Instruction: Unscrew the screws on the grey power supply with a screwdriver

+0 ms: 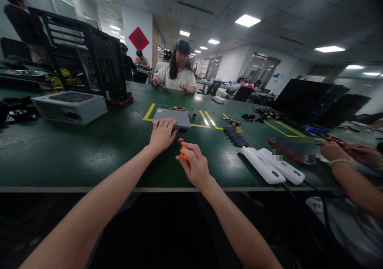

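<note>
Clock positions are taken from the wearer's seat, straight ahead being twelve. Nearest, at twelve o'clock, the right hand (194, 163) has thumb and fingers drawn narrow about an orange-and-black tool (184, 156), tip directed at the grey metal box (176, 117). Contact between tip and box cannot be confirmed. At two o'clock, two white devices (269, 167) lie side by side with dark leads running off the near edge of the green table (74, 163). A co-worker's forearm (359, 189) enters at three o'clock.

The left hand (162, 136) rests palm down at twelve o'clock on the box's near left part, fingers extended and close together. The box lies on the table at twelve o'clock, a black socket (182, 130) on its near side and coloured cables (177, 108) behind. A larger grey unit (72, 106) sits at ten o'clock, just in front of an open black computer case (103, 50). Dark screens (302, 99) stand at two o'clock. Farther, at twelve, is a person in a white top (176, 77).
</note>
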Tool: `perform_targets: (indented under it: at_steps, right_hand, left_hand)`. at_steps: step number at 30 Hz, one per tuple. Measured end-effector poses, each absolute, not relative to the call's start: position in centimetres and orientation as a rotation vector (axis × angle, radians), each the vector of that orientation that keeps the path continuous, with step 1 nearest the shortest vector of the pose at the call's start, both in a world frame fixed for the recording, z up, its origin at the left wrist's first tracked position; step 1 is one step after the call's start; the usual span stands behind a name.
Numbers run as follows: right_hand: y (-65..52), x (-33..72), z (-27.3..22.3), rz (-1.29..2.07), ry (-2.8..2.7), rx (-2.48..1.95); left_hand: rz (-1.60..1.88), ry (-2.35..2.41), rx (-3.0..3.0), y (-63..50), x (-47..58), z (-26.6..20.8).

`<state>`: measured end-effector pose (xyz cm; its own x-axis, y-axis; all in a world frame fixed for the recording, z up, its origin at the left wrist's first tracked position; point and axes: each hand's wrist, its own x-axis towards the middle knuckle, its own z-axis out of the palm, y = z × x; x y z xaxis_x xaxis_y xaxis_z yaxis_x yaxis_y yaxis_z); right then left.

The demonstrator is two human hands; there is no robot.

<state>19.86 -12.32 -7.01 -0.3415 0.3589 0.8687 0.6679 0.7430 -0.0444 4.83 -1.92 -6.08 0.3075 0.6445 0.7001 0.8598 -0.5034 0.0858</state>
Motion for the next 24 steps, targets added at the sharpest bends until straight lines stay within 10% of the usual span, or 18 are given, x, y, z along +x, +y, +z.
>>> perform_targets:
  at_steps: [24]
  right_hand:
    - [-12.26,19.55,-6.79,-0.793,-1.869,-1.012]
  left_hand:
    - [-0.998,-1.345,-2.263,-1.86,4.81,-6.12]
